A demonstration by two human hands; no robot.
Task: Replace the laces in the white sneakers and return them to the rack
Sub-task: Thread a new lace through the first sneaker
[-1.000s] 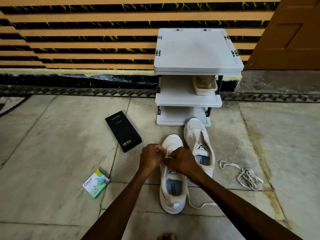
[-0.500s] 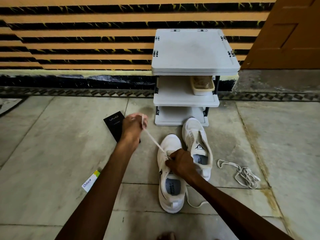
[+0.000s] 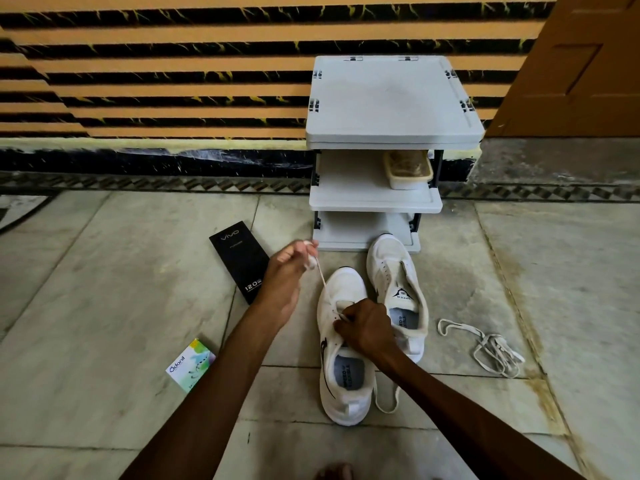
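White sneakers are sitting side by side on the tiled floor [image 3: 104, 289], just in front of the grey rack [image 3: 391, 102]. Left sneaker [image 3: 341, 344] is lying nearer the camera; right sneaker [image 3: 398, 289] is lying farther, its toe just beside the rack's bottom tier. Left hand [image 3: 284, 275] is closing around the end of a lace [image 3: 321, 278], pinching it above and left of the left sneaker's toe; the lace is running taut down to the eyelets. Right hand [image 3: 369, 329] is resting curled on the left sneaker's eyelet area, fingers pressing at the lace there; whether it is gripping the lace I cannot tell. The lace's other end is looping on the floor right of the heel. A loose lace [image 3: 491, 348] is lying bundled to the right, well apart from the sneakers. A black box [image 3: 242, 261] and a small colourful box [image 3: 190, 365] are lying to the left. A tan container [image 3: 408, 168] is sitting on the rack's middle shelf.
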